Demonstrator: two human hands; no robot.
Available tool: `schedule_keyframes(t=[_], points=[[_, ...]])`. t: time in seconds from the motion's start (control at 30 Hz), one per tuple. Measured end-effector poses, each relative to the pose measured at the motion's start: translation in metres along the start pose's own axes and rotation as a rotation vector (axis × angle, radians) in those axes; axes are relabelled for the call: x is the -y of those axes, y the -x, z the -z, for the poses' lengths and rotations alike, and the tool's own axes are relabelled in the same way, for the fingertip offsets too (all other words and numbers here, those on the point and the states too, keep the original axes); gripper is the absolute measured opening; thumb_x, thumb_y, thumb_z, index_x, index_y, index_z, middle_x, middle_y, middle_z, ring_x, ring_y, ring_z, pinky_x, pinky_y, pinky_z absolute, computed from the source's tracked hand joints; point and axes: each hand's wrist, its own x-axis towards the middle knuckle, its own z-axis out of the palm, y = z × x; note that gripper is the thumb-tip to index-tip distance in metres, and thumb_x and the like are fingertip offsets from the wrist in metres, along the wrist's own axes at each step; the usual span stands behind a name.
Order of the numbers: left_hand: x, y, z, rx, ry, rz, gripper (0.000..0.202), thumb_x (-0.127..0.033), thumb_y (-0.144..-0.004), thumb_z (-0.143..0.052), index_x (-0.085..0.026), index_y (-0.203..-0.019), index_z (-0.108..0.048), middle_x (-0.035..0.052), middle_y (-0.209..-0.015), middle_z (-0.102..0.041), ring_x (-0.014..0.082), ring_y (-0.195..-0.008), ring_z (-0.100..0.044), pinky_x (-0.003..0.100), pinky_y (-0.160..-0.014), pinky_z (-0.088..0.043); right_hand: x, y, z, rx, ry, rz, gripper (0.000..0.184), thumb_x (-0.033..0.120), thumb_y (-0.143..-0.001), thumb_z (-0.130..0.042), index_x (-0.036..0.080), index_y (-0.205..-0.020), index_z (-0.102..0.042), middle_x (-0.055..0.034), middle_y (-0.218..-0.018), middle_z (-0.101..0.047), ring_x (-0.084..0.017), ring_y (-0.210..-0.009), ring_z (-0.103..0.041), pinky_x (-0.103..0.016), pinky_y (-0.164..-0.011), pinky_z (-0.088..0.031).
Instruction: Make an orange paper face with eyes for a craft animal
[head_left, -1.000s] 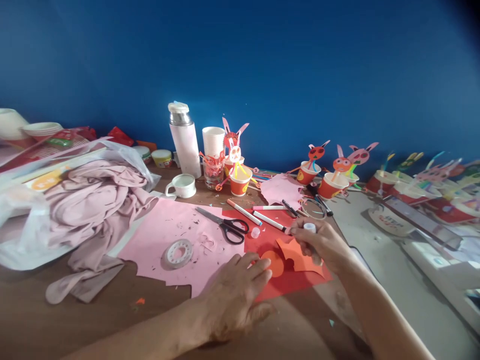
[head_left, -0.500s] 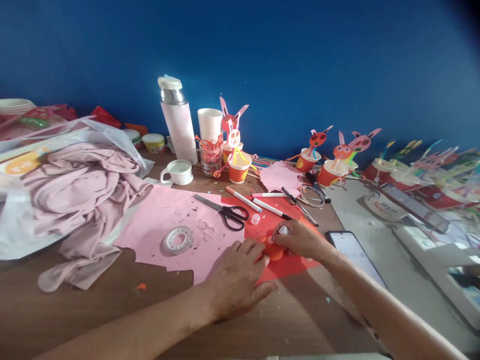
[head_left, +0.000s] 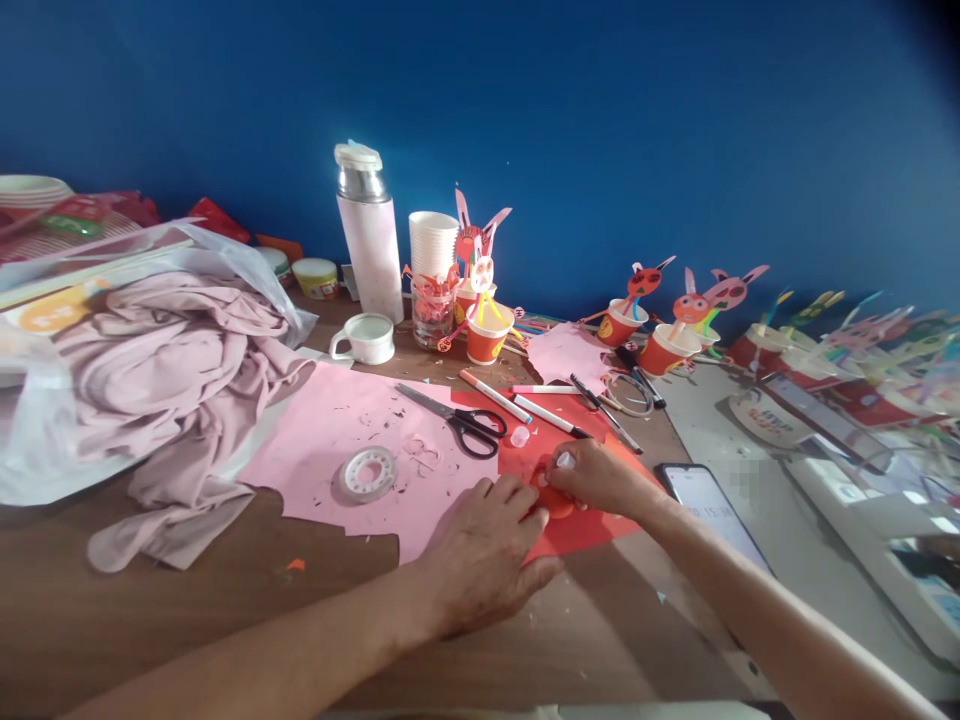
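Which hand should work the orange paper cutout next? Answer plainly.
Right, probably. The right hand is already over the orange paper cutout, pinching a small white object. The left hand lies spread at the edge of the red paper, so it looks better placed to steady the sheet.

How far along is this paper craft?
Several paper-cup rabbit figures look finished by the wall. In hand: the right hand pinches a small white bottle over orange paper, the left hand resting beside it on a red sheet. Left: that orange paper still lies flat, on no cup; scissors lie nearby.
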Motion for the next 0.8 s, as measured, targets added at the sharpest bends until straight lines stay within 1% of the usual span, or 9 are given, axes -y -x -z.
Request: schedule_keyframes(t=[0.13,0.27,0.33,0.5,0.53,0.6,0.67,0.7,0.8], points=[[0.0005,-0.0004,0.0002,-0.001,0.016,0.003,0.036,-0.042,-0.088,-0.039,-0.015,-0.105,-0.056,0.01,-0.101,-0.056,0.026,-0.096,-0.046,0.039,-0.079,-0.041,0.0009,-0.0022,-0.0015,0.076,0.076,-0.026,0.017,0.028,-0.088,-0.051,0.013,-0.089,-0.06,-0.0017,-0.084,-0.063,-0.011,-0.069,-0.06,-0.027,-0.062,-0.052],[0.0015,-0.001,-0.0014,-0.011,0.019,0.009,0.035,-0.042,-0.087,-0.042,-0.015,-0.104,-0.056,0.0099,-0.101,-0.056,0.0256,-0.095,-0.046,0.04,-0.079,-0.041,0.002,-0.0035,-0.0022,0.076,0.136,-0.034,0.019,0.029,-0.089,-0.051,0.014,-0.097,-0.059,-0.0033,-0.093,-0.063,-0.013,-0.075,-0.061,-0.03,-0.066,-0.052],[0.0017,-0.0011,-0.0024,-0.01,0.018,0.006,0.034,-0.041,-0.087,-0.042,-0.015,-0.105,-0.056,0.0095,-0.101,-0.055,0.0256,-0.095,-0.046,0.04,-0.079,-0.041,0.003,-0.0032,-0.0019,0.061,0.16,-0.025,0.02,0.03,-0.089,-0.051,0.014,-0.097,-0.059,-0.0033,-0.093,-0.063,-0.013,-0.076,-0.061,-0.031,-0.068,-0.052],[0.0011,-0.0013,-0.0024,-0.008,0.017,0.009,0.034,-0.04,-0.087,-0.041,-0.015,-0.105,-0.056,0.0088,-0.101,-0.055,0.0256,-0.095,-0.046,0.039,-0.078,-0.042,0.0029,-0.0021,-0.0017,0.026,0.199,0.012,0.019,0.026,-0.088,-0.051,0.012,-0.08,-0.061,-0.0016,-0.072,-0.063,-0.012,-0.065,-0.059,-0.026,-0.059,-0.049],[0.0008,-0.0013,-0.002,-0.008,0.016,0.009,0.033,-0.039,-0.087,-0.041,-0.015,-0.104,-0.056,0.0089,-0.101,-0.055,0.0256,-0.095,-0.046,0.039,-0.078,-0.042,0.0021,-0.0022,-0.0021,0.028,0.207,0.021,0.019,0.025,-0.088,-0.051,0.012,-0.08,-0.061,-0.0023,-0.072,-0.063,-0.013,-0.065,-0.059,-0.026,-0.059,-0.049],[0.0004,-0.0015,-0.0011,-0.005,0.012,0.008,0.033,-0.039,-0.087,-0.042,-0.015,-0.104,-0.056,0.0091,-0.101,-0.055,0.0257,-0.095,-0.046,0.039,-0.078,-0.042,0.0,-0.0029,-0.0033,0.04,0.226,0.039,0.018,0.027,-0.088,-0.05,0.012,-0.089,-0.061,-0.0047,-0.085,-0.064,-0.014,-0.074,-0.061,-0.028,-0.065,-0.051],[0.0004,-0.0017,-0.0009,-0.004,0.009,0.008,0.032,-0.039,-0.087,-0.042,-0.015,-0.103,-0.057,0.0093,-0.1,-0.055,0.0259,-0.094,-0.046,0.04,-0.077,-0.042,-0.0022,-0.004,-0.0049,0.06,0.247,0.05,0.02,0.029,-0.089,-0.05,0.016,-0.102,-0.059,-0.0057,-0.103,-0.061,-0.016,-0.085,-0.06,-0.034,-0.073,-0.051],[0.0006,-0.0018,-0.0012,-0.004,0.008,0.007,0.032,-0.039,-0.087,-0.041,-0.015,-0.103,-0.057,0.0093,-0.1,-0.055,0.026,-0.094,-0.046,0.04,-0.077,-0.042,-0.003,-0.0047,-0.0057,0.068,0.256,0.05,0.022,0.03,-0.089,-0.05,0.017,-0.106,-0.057,-0.0057,-0.108,-0.059,-0.017,-0.088,-0.06,-0.036,-0.076,-0.051],[0.0016,-0.0022,-0.0033,-0.012,0.01,0.008,0.032,-0.038,-0.087,-0.041,-0.015,-0.103,-0.057,0.0094,-0.101,-0.055,0.0262,-0.095,-0.046,0.041,-0.078,-0.043,-0.0043,-0.0059,-0.008,0.075,0.277,0.021,0.025,0.029,-0.088,-0.051,0.016,-0.109,-0.056,-0.0065,-0.108,-0.059,-0.017,-0.089,-0.06,-0.036,-0.075,-0.051]])
